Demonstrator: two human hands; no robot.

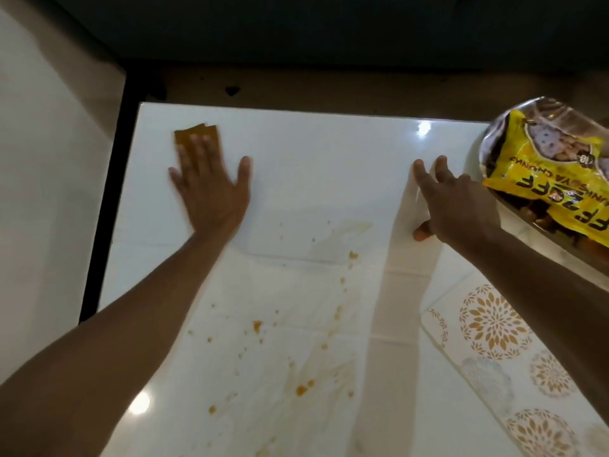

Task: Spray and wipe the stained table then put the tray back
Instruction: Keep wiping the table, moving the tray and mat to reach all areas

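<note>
Pressing one cloth, two hands.

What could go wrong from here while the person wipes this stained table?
1. The left hand presses the orange cloth at the far edge, while the orange stains lie nearer; they may be missed.
2. The cloth already looks orange, so it may smear rather than lift.
3. The right hand rests close to the yellow packet at the table edge; a bump might push it off.
</note>
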